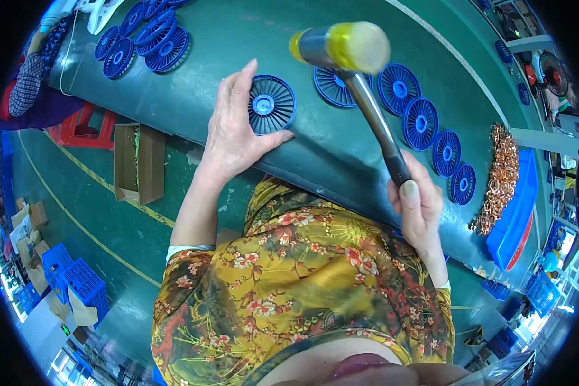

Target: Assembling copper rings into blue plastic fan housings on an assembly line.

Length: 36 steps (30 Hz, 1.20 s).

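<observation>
My right hand (pixel 421 204) is wrapped round the dark handle of a mallet (pixel 374 122). The mallet's metal head has yellowish, translucent striking faces, and it is raised over the green bench. On the bench to the left lies a round blue spoked plastic wheel (pixel 273 109) with a hub in its middle. My left hand (pixel 235 125) lies at this wheel's left and lower rim, fingers stretched and thumb spread apart. Behind the mallet head another blue wheel (pixel 328 87) is partly hidden. Several more blue wheels (pixel 421 123) run in a row toward the right.
More blue wheels (pixel 167 50) are heaped at the far left, near another person's sleeve (pixel 27 87). Copper-coloured rings (pixel 499 174) lie piled at the right beside a blue tray (pixel 516 212). A cardboard box (pixel 149 166) and red stool (pixel 83 130) stand below the bench's left edge.
</observation>
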Available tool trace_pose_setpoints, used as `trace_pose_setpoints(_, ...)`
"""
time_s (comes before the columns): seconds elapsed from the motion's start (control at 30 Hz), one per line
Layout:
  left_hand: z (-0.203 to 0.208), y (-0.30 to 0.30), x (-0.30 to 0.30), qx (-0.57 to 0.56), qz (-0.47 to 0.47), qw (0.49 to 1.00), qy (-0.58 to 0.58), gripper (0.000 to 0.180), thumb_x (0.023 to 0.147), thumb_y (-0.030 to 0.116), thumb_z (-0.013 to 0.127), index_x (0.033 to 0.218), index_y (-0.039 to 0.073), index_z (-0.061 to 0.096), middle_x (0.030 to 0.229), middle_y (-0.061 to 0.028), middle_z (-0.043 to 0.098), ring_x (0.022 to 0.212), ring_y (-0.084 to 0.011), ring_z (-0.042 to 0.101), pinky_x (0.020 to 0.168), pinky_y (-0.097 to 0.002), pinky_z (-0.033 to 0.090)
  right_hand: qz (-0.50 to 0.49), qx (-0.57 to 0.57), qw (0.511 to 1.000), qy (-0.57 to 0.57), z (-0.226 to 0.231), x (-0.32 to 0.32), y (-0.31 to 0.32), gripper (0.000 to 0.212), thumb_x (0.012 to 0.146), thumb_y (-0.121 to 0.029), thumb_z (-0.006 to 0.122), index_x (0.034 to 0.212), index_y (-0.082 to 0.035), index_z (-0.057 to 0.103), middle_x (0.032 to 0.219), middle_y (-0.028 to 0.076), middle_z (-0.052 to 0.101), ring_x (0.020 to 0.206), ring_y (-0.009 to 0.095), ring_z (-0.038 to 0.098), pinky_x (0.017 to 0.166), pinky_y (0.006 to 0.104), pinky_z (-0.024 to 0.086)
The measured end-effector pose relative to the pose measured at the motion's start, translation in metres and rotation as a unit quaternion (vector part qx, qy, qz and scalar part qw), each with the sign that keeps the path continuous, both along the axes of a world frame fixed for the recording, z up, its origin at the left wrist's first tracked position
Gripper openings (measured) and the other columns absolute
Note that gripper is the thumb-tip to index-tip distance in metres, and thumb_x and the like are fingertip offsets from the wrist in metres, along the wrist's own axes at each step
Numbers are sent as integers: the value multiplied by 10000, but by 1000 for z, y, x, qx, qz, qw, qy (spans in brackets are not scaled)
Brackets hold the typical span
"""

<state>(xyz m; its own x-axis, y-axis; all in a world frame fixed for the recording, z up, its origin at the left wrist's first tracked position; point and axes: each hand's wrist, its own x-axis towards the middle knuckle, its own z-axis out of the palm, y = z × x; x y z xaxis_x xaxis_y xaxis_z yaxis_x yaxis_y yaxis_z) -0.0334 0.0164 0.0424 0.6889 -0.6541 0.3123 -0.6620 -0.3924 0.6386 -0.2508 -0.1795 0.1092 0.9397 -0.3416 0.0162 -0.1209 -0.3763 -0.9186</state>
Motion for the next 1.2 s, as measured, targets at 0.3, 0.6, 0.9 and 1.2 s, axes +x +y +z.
trace_pose_setpoints(0.3,2,-4,-7,-9,44,995,84,1190,543,238,893,1475,76,172,1263,-191,470,1156,-361,496,990,-436,429,68,-117,991,4,-6,18,7,322,946,-150,537,1264,-100,553,1069,193,652,952,371,640,774,384,533)
trace_pose_setpoints(0.6,-10,0,-1,-56,6,998,32,988,609,194,855,1425,29,323,1247,-178,472,1145,-326,487,988,-408,402,-46,-150,987,19,-21,-6,-12,252,806,-252,734,985,-90,662,826,103,666,671,296,647,596,372,502)
trace_pose_setpoints(0.9,17,-75,-30,105,-343,927,-110,676,627,343,835,1257,274,598,1522,-190,230,1419,-445,134,1041,-715,155,-284,-427,849,129,-54,-85,-50,279,673,-216,825,746,-42,620,1191,146,577,1253,428,417,1032,512,332)
trace_pose_setpoints(1.2,1,-246,28,175,-315,901,-242,659,802,585,609,1368,273,477,1504,-170,273,1401,-444,176,1048,-703,154,-220,-420,878,64,-67,72,-180,312,762,-318,720,959,-87,646,1303,96,519,1312,394,372,947,677,295)
